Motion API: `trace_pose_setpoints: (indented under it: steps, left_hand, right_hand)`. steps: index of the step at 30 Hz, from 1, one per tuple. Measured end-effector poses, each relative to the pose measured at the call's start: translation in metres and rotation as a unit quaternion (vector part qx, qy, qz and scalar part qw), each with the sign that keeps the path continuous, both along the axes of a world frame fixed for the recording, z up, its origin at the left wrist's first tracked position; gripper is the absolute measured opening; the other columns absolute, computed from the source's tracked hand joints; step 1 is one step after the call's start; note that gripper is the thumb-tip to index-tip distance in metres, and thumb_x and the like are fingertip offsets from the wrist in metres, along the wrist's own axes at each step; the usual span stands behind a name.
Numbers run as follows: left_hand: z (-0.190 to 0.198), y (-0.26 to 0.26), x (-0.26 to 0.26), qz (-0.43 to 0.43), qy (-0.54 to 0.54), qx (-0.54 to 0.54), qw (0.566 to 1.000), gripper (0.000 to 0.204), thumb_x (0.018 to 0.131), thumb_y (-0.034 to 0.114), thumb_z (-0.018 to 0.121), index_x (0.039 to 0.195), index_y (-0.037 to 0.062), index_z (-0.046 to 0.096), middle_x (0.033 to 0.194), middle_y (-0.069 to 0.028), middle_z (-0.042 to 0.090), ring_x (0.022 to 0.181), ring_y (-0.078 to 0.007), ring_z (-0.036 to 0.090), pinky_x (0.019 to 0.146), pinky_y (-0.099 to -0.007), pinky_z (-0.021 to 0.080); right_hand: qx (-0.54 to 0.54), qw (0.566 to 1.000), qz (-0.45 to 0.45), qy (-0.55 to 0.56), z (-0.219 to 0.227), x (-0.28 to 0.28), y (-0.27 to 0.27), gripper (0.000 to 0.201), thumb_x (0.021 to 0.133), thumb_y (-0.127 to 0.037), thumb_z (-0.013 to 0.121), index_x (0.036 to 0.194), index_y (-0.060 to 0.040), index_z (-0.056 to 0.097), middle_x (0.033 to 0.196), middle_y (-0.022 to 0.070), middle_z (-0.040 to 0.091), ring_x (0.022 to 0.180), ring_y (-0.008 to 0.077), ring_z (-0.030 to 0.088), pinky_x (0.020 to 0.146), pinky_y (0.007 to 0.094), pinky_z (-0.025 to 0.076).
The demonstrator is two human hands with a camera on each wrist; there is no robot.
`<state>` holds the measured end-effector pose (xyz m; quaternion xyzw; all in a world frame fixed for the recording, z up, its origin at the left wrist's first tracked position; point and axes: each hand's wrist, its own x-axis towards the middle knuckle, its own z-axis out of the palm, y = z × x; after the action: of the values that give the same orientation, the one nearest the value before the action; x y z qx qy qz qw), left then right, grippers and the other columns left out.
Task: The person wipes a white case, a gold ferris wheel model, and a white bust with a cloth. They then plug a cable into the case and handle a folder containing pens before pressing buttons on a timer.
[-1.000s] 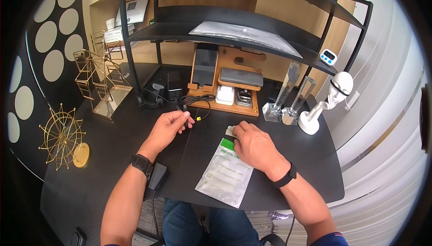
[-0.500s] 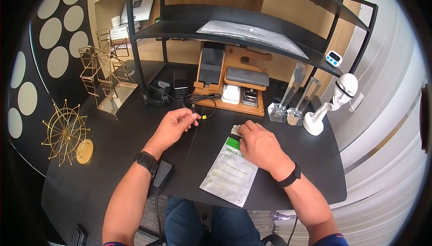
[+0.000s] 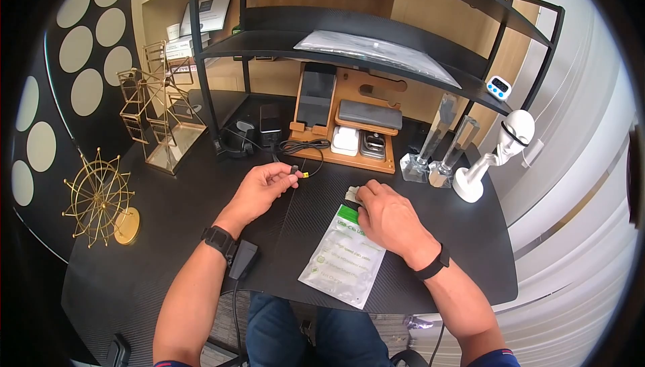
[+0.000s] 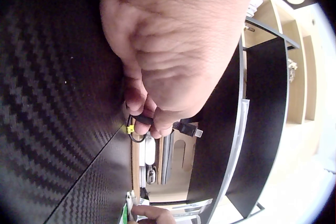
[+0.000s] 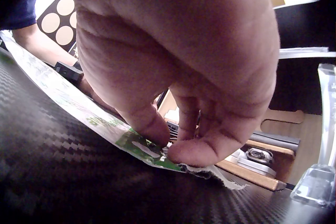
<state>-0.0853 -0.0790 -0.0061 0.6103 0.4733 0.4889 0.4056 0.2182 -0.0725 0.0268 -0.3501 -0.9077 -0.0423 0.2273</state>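
Note:
My left hand (image 3: 261, 187) pinches a black USB cable between thumb and fingers above the desk. Its plug (image 4: 189, 129) sticks out past the fingertips, metal end bare. A yellow tag (image 4: 130, 129) hangs on the cable near the fingers. My right hand (image 3: 391, 218) rests at the top of a silver, green-topped packet (image 3: 341, 269) lying flat on the desk. In the right wrist view, thumb and finger pinch the packet's green end, where a ragged torn strip (image 5: 228, 179) shows. Printing on the packet's front reads USB-C.
Behind the hands stands a wooden dock (image 3: 366, 159) with a phone, a case and a watch. A coiled black cable (image 3: 302, 145) lies before it. Crystal trophies (image 3: 437, 145) and a white head figure (image 3: 514, 132) stand right, a gold wheel (image 3: 99, 199) left. A black adapter (image 3: 243, 259) sits near the left wrist.
The plug in my left fingers has tipped from upright toward the right. My right hand stays at the packet's top. The head view has shifted slightly.

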Motion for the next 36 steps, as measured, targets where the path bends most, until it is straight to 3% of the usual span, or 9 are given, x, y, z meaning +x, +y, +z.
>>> trace_pose_setpoints:
  steps: [6, 9, 20, 29, 36]
  left_hand:
    - [0.002, 0.000, 0.003, -0.011, 0.017, 0.016, 1.000, 0.021, 0.107, 0.019, 0.071, 0.121, 0.0049, 0.078, 0.096, 0.0030, 0.074, 0.083, -0.0029, 0.058, 0.078, -0.0228, 0.049]
    - [0.006, -0.003, 0.003, -0.006, 0.037, 0.002, 0.999, 0.023, 0.105, 0.015, 0.072, 0.122, 0.0002, 0.077, 0.100, -0.0002, 0.077, 0.088, -0.0031, 0.065, 0.084, -0.0224, 0.052]
    - [0.009, -0.005, 0.004, -0.007, 0.013, -0.013, 1.000, 0.029, 0.109, 0.026, 0.067, 0.122, 0.0019, 0.076, 0.097, 0.0004, 0.076, 0.085, -0.0044, 0.062, 0.079, -0.0232, 0.050]
    - [0.003, -0.001, 0.002, -0.001, -0.008, -0.010, 1.000, 0.028, 0.110, 0.025, 0.066, 0.128, 0.0047, 0.074, 0.089, 0.0020, 0.072, 0.080, -0.0039, 0.060, 0.072, -0.0224, 0.046]
    - [0.001, -0.002, 0.001, -0.008, 0.006, -0.014, 1.000, 0.025, 0.109, 0.025, 0.067, 0.124, 0.0061, 0.075, 0.087, 0.0026, 0.071, 0.080, -0.0033, 0.060, 0.073, -0.0225, 0.046]
  right_hand:
    - [-0.002, 1.000, 0.000, 0.002, 0.000, 0.000, 0.000, 0.021, 0.088, -0.006, 0.068, 0.106, 0.0032, 0.067, 0.104, 0.0170, 0.065, 0.099, 0.0354, 0.068, 0.086, 0.0452, 0.059]
    - [0.001, 1.000, 0.002, 0.004, 0.000, 0.000, 0.000, 0.020, 0.088, -0.006, 0.068, 0.106, 0.0029, 0.067, 0.104, 0.0169, 0.066, 0.099, 0.0350, 0.068, 0.086, 0.0450, 0.059]
    - [0.005, 1.000, 0.000, 0.001, 0.000, 0.000, 0.000, 0.020, 0.088, -0.006, 0.069, 0.105, 0.0029, 0.067, 0.104, 0.0169, 0.066, 0.098, 0.0347, 0.068, 0.085, 0.0449, 0.059]
    - [0.005, 1.000, -0.007, 0.002, -0.001, -0.001, -0.001, 0.022, 0.087, -0.006, 0.069, 0.107, 0.0033, 0.068, 0.105, 0.0166, 0.067, 0.100, 0.0341, 0.069, 0.085, 0.0447, 0.060]
    - [0.051, 0.993, -0.104, -0.010, 0.001, 0.005, 0.007, 0.014, 0.087, -0.010, 0.069, 0.096, -0.0002, 0.070, 0.097, 0.0147, 0.070, 0.093, 0.0340, 0.072, 0.078, 0.0454, 0.061]
